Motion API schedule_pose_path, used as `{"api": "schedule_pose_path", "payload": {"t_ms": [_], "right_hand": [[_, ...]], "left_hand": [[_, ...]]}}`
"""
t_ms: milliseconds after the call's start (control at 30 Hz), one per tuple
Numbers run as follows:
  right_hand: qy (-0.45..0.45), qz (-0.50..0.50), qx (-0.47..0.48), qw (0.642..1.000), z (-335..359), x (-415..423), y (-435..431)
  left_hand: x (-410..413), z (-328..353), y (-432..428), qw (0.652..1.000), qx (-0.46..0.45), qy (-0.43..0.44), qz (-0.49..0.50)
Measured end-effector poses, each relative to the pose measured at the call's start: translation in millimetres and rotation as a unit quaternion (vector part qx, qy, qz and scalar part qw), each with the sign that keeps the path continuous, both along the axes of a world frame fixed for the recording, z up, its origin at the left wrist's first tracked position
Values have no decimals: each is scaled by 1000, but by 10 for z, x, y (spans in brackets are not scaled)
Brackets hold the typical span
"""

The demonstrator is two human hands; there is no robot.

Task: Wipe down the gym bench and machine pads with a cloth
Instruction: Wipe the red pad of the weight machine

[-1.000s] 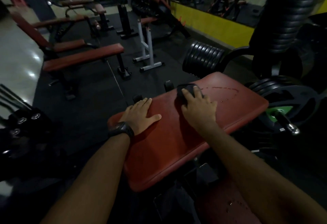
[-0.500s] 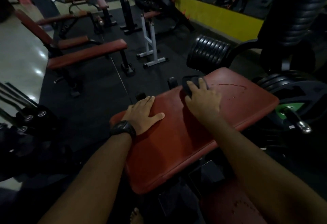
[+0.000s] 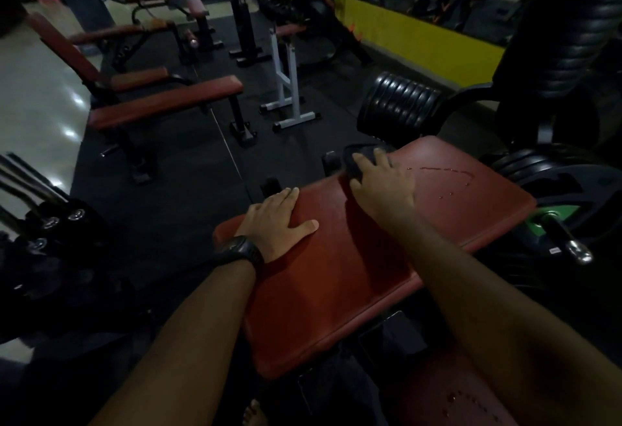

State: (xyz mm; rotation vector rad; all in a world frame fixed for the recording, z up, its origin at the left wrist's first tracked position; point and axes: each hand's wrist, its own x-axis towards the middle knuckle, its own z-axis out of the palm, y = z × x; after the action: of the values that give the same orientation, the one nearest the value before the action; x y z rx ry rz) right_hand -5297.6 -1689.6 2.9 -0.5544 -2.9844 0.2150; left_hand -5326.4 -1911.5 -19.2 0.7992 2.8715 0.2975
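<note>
A red padded machine pad fills the middle of the head view. A dark cloth lies at the pad's far left edge, and my right hand presses flat on it with straight fingers. My left hand, with a black watch on its wrist, rests flat on the pad's near left corner. A curved line of water drops shines on the pad to the right of the cloth.
Stacked black weight plates stand behind the pad, and a plate with a green hub sits to its right. Red flat benches and a white rack occupy the black floor at the left. Dumbbells lie at the far left.
My right hand has slid the cloth a little farther toward the pad's far left edge. My left hand has stayed in place.
</note>
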Motion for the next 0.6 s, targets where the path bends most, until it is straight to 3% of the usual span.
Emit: {"api": "schedule_pose_path", "payload": {"t_ms": [100, 233, 333, 500, 600], "right_hand": [[13, -19, 16, 1000, 2, 253, -293], [52, 128, 35, 990, -47, 314, -700], [24, 161, 50, 985, -46, 51, -544], [-2, 8, 18, 1000, 26, -68, -5], [3, -63, 10, 998, 48, 192, -216]], "left_hand": [[-6, -9, -4, 1000, 1, 7, 6], [-31, -2, 8, 1000, 25, 17, -3], [-18, 9, 13, 1000, 19, 11, -1], [-3, 10, -13, 1000, 0, 2, -1], [-1, 17, -21, 1000, 0, 1, 2]]}}
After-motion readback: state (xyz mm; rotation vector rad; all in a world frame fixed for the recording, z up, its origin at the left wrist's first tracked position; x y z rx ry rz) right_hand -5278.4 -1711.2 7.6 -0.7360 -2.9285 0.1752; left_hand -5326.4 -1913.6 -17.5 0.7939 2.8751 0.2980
